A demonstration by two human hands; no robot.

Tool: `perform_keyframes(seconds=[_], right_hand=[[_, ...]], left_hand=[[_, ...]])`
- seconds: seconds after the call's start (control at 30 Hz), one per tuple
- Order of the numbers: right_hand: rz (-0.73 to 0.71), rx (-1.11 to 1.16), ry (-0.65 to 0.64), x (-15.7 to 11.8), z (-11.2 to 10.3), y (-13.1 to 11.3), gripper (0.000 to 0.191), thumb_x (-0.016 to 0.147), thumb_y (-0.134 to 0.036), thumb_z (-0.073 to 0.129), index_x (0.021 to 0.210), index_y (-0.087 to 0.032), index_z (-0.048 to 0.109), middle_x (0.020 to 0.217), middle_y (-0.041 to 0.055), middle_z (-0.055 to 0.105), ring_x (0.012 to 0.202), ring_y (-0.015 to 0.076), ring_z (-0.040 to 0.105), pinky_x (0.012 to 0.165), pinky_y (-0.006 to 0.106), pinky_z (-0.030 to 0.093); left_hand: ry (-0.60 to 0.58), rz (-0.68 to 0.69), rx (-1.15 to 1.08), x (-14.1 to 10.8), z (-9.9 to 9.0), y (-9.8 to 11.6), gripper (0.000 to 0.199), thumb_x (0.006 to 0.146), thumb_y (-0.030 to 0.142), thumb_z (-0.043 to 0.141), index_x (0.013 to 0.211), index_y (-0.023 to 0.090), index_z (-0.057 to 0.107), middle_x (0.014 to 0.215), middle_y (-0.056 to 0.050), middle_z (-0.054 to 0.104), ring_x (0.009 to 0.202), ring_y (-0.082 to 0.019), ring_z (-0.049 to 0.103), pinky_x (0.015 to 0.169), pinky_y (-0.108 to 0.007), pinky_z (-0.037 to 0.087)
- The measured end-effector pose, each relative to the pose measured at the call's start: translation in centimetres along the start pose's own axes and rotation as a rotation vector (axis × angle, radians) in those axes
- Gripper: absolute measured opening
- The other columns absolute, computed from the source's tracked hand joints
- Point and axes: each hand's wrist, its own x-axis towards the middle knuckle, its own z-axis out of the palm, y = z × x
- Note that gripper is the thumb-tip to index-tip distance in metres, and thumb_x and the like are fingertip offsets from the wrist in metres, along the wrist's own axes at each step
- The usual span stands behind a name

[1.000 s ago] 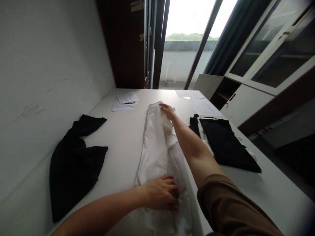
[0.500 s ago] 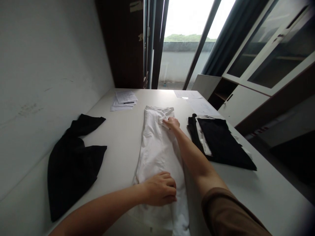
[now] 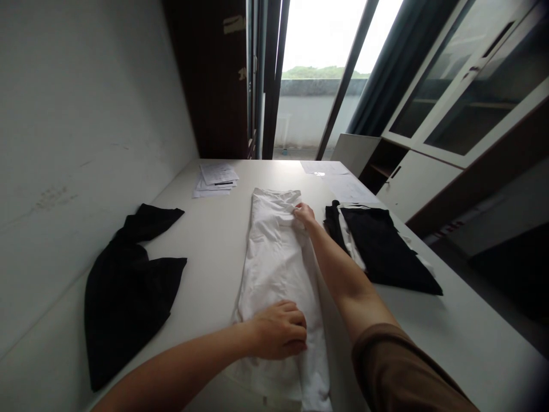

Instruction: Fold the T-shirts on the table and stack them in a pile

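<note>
A white garment (image 3: 274,263) lies folded lengthwise on the white table (image 3: 206,240), with small wrinkles in its upper part. My left hand (image 3: 281,331) is closed on its lower part, fingers curled at the layer near the right edge. Higher up, my right hand (image 3: 303,214) pinches the cloth at the right edge near the far end; its fingertips are partly hidden.
Black cloth (image 3: 128,280) lies crumpled at the left by the wall. A stack of folded black and white garments (image 3: 381,246) is at the right. Papers (image 3: 217,178) lie at the far left, more sheets (image 3: 343,183) at the far right.
My right hand has moved a little to the right, to the garment's edge, and the cloth near the far end looks flatter. My left hand has stayed in place.
</note>
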Motion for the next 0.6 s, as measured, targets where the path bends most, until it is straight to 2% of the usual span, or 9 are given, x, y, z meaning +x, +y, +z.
perform_keyframes(seconds=[0.07, 0.13, 0.2, 0.27, 0.37, 0.47, 0.5, 0.6], right_hand=[[0.043, -0.201, 0.058, -0.8, 0.0, 0.1, 0.035, 0.089, -0.04, 0.062, 0.115, -0.016, 0.066, 0.116, 0.0181, 0.062, 0.103, 0.0293, 0.062, 0.09, 0.04, 0.051], [0.024, -0.301, 0.125, -1.7, 0.3, -0.4, 0.037, 0.093, -0.038, 0.057, 0.123, -0.016, 0.064, 0.13, 0.0214, 0.054, 0.116, 0.0322, 0.056, 0.096, 0.043, 0.048], [-0.082, -0.341, 0.179, -2.6, 0.6, -1.2, 0.039, 0.099, -0.036, 0.048, 0.13, -0.016, 0.061, 0.138, 0.0216, 0.048, 0.128, 0.0334, 0.047, 0.106, 0.046, 0.042], [-0.262, -0.369, 0.198, -3.2, 1.1, -1.9, 0.042, 0.103, -0.035, 0.039, 0.137, -0.018, 0.057, 0.147, 0.0184, 0.044, 0.138, 0.0317, 0.037, 0.116, 0.047, 0.031], [-0.472, -0.442, 0.093, -3.4, 2.1, -2.4, 0.048, 0.105, -0.039, 0.038, 0.149, -0.024, 0.049, 0.159, 0.0116, 0.037, 0.148, 0.0292, 0.028, 0.122, 0.048, 0.019], [-0.415, -0.511, -0.14, -3.2, 3.2, -2.2, 0.056, 0.103, -0.05, 0.042, 0.154, -0.027, 0.043, 0.164, 0.0099, 0.034, 0.151, 0.0298, 0.025, 0.121, 0.05, 0.021], [-0.389, -0.526, -0.182, -3.1, 3.5, -2.2, 0.057, 0.103, -0.053, 0.042, 0.154, -0.027, 0.044, 0.164, 0.0103, 0.034, 0.151, 0.03, 0.026, 0.121, 0.051, 0.02], [-0.409, -0.526, -0.129, -3.6, 4.2, -2.5, 0.057, 0.104, -0.052, 0.039, 0.154, -0.024, 0.045, 0.164, 0.0124, 0.035, 0.153, 0.0312, 0.023, 0.123, 0.054, 0.012]], left_hand=[[0.008, 0.007, -0.004, 0.0, 0.1, 0.0, 0.023, 0.1, 0.041, 0.056, 0.09, 0.021, 0.065, 0.107, -0.005, 0.068, 0.1, -0.019, 0.058, 0.102, -0.035, 0.042], [0.009, 0.008, -0.002, 0.0, 0.1, 0.0, 0.024, 0.1, 0.041, 0.056, 0.09, 0.021, 0.065, 0.107, -0.005, 0.068, 0.1, -0.019, 0.058, 0.102, -0.035, 0.042], [-0.001, -0.001, 0.004, -0.1, 0.0, 0.0, 0.024, 0.1, 0.041, 0.056, 0.09, 0.021, 0.065, 0.108, -0.005, 0.068, 0.101, -0.02, 0.058, 0.102, -0.036, 0.042], [-0.006, -0.007, 0.005, 0.0, 0.0, 0.0, 0.024, 0.1, 0.041, 0.056, 0.09, 0.021, 0.065, 0.108, -0.005, 0.068, 0.102, -0.02, 0.058, 0.103, -0.036, 0.042], [0.004, 0.0, -0.006, -0.1, 0.0, 0.0, 0.025, 0.101, 0.041, 0.055, 0.091, 0.021, 0.065, 0.107, -0.005, 0.068, 0.101, -0.019, 0.059, 0.105, -0.036, 0.041], [0.001, -0.009, 0.007, -0.1, 0.0, 0.2, 0.024, 0.1, 0.041, 0.054, 0.093, 0.021, 0.065, 0.108, -0.005, 0.067, 0.103, -0.02, 0.058, 0.107, -0.036, 0.04], [-0.004, -0.012, 0.013, -0.2, 0.0, 0.4, 0.023, 0.1, 0.041, 0.055, 0.094, 0.021, 0.065, 0.109, -0.005, 0.066, 0.104, -0.02, 0.058, 0.108, -0.037, 0.04], [-0.009, -0.023, 0.028, -0.4, -0.4, 1.2, 0.021, 0.096, 0.04, 0.06, 0.102, 0.021, 0.065, 0.122, -0.008, 0.064, 0.116, -0.024, 0.055, 0.113, -0.041, 0.037]])
